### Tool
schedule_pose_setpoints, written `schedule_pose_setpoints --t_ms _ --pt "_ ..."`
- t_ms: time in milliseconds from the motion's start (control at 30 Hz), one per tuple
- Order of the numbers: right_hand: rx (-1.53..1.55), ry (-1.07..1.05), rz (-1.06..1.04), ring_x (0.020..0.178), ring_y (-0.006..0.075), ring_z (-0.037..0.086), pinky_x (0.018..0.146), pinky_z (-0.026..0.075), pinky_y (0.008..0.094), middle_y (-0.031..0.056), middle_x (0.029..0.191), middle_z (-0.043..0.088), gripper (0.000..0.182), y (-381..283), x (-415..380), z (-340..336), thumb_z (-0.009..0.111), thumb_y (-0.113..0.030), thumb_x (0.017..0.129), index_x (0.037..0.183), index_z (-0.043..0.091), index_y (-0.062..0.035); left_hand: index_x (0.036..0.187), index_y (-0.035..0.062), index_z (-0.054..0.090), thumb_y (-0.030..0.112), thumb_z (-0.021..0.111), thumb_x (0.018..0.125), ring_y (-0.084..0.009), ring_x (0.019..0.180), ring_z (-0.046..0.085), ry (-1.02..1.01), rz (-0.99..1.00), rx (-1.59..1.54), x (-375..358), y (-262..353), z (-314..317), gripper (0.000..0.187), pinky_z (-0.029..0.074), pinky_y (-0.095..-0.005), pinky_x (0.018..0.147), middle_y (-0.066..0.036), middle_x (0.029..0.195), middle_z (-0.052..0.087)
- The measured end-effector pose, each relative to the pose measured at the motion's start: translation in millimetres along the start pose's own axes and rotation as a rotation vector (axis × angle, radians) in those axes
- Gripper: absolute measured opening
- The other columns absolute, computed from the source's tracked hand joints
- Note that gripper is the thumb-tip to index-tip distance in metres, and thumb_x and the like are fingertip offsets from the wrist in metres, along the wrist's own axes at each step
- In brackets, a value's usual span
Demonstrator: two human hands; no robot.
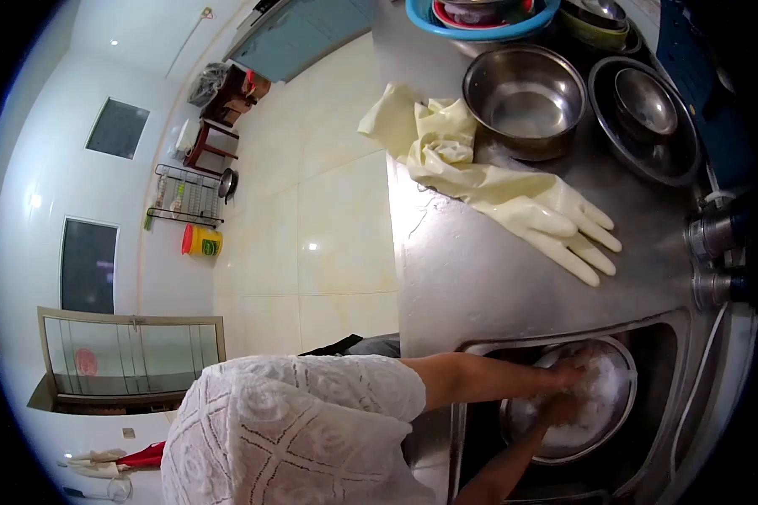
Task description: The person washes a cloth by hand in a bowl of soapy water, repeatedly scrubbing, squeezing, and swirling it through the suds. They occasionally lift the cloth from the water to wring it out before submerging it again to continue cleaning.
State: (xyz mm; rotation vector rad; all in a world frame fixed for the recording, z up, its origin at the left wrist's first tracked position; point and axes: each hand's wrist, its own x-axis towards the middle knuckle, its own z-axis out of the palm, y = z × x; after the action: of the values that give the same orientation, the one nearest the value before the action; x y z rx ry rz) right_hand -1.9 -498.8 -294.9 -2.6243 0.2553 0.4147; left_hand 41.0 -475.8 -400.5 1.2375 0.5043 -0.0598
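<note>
A round metal basin (630,402) with white foamy water sits inside the sink (672,337). Both of my hands are in this basin, close together among the suds. My left hand (571,372) is the upper one in the picture, and my right hand (559,411) lies just below it. Foam and blur hide the fingers of both. Whether they hold anything under the foam cannot be made out.
Pale rubber gloves (514,198) lie on the steel counter (455,278). Beside them stand a deep metal pot (526,139) and a wide basin (602,109) with a small metal bowl (646,101) inside. A blue tub (480,34) holds stacked bowls. Faucet fittings (716,236) border the sink.
</note>
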Motion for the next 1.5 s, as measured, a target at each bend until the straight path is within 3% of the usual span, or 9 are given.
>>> schedule_pose_setpoints --t_ms 67,267,400,700,767,1167,1267,1467,1500 --pt "0.162 0.06 0.005 0.089 0.0219 0.051 0.074 0.042 0.0326 0.0136 0.101 0.051 0.039 -4.4 -5.7 1.5 0.053 -0.022 0.074 0.105 0.048 0.0016 0.088 -0.0013 0.052 0.029 0.041 0.083 -0.0198 0.079 0.051 0.076 0.187 -0.122 4.7 -18.2 5.1 0.032 0.039 -0.0282 0.072 -0.009 0.08 0.055" --pt "0.923 -0.14 -0.086 0.084 0.022 0.054 0.07 0.044 0.0329 0.0123 0.093 0.056 0.033 -54.3 -26.4 -58.2 0.055 -0.017 0.072 0.099 0.053 0.0022 0.088 0.0 0.053 0.033 0.042 0.082 -0.0191 0.079 0.05 -0.139 -0.327 -0.08 -23.7 55.2 -18.5 0.035 0.039 -0.0286 0.072 -0.009 0.081 0.055" --pt "1.075 0.108 0.067 0.071 0.0163 0.043 0.068 0.036 0.0286 0.0057 0.076 0.046 0.023 -42.9 -13.0 -10.7 0.045 -0.022 0.075 0.075 0.049 0.0007 0.088 0.0008 0.053 0.036 0.042 0.081 -0.0186 0.08 0.05 -0.242 -0.54 -0.221 -35.4 79.6 -28.7 0.037 0.039 -0.0288 0.072 -0.008 0.082 0.054" --pt "0.53 0.347 -0.541 0.068 0.0234 0.046 0.065 0.038 0.032 0.0108 0.072 0.047 0.024 -87.5 -70.2 -49.7 0.051 -0.021 0.08 0.074 0.05 0.0024 0.088 0.0027 0.053 0.042 0.043 0.08 -0.0176 0.08 0.049 -0.3 -0.534 0.008 -56.0 93.8 -29.4 0.042 0.039 -0.0294 0.072 -0.007 0.084 0.053" --pt "0.573 0.343 -0.109 0.066 0.0231 0.046 0.064 0.038 0.0323 0.0107 0.07 0.047 0.024 -83.4 -53.5 -47.9 0.053 -0.019 0.078 0.07 0.049 0.0029 0.088 0.0031 0.053 0.043 0.043 0.08 -0.0174 0.08 0.048 -0.323 -0.503 0.071 -58.8 100.9 -27.2 0.043 0.039 -0.0295 0.072 -0.007 0.084 0.053" --pt "1.193 -0.095 0.462 0.075 0.022 0.049 0.067 0.04 0.0314 0.0114 0.087 0.05 0.027 -54.2 -28.1 -35.7 0.052 -0.022 0.078 0.091 0.05 0.0018 0.091 0.0046 0.051 0.059 0.044 0.072 -0.0176 0.08 0.045 -0.538 -0.546 -0.001 -60.9 236.7 -27.8 0.058 0.039 -0.0338 0.071 -0.006 0.087 0.049" --pt "1.304 -0.166 0.605 0.078 0.0222 0.049 0.068 0.04 0.0312 0.0119 0.091 0.05 0.03 -57.6 -41.2 -60.2 0.052 -0.022 0.078 0.096 0.049 0.0015 0.094 0.0051 0.047 0.064 0.044 0.069 -0.0202 0.083 0.045 -0.482 -0.645 -0.347 -43.7 253.5 -31.5 0.064 0.04 -0.0374 0.07 -0.009 0.095 0.048" --pt "1.345 0.108 0.77 0.082 0.0225 0.05 0.069 0.041 0.031 0.0128 0.097 0.05 0.035 -49.3 -46.6 -106.3 0.052 -0.023 0.078 0.103 0.048 0.001 0.094 0.0034 0.043 0.052 0.049 0.074 -0.0176 0.078 0.041 -0.44 -0.165 0.236 -28.8 212.4 -61.3 0.053 0.038 -0.0327 0.071 -0.009 0.09 0.046" --pt "1.059 0.165 0.601 0.09 0.0237 0.047 0.072 0.041 0.0318 0.0137 0.106 0.045 0.043 -31.5 -29.5 -90.9 0.051 -0.024 0.077 0.111 0.042 0.0002 0.094 0.0034 0.043 0.052 0.049 0.074 -0.0176 0.078 0.041 -0.441 -0.175 0.231 -24.8 183.6 -62.2 0.053 0.038 -0.0327 0.071 -0.009 0.09 0.046"
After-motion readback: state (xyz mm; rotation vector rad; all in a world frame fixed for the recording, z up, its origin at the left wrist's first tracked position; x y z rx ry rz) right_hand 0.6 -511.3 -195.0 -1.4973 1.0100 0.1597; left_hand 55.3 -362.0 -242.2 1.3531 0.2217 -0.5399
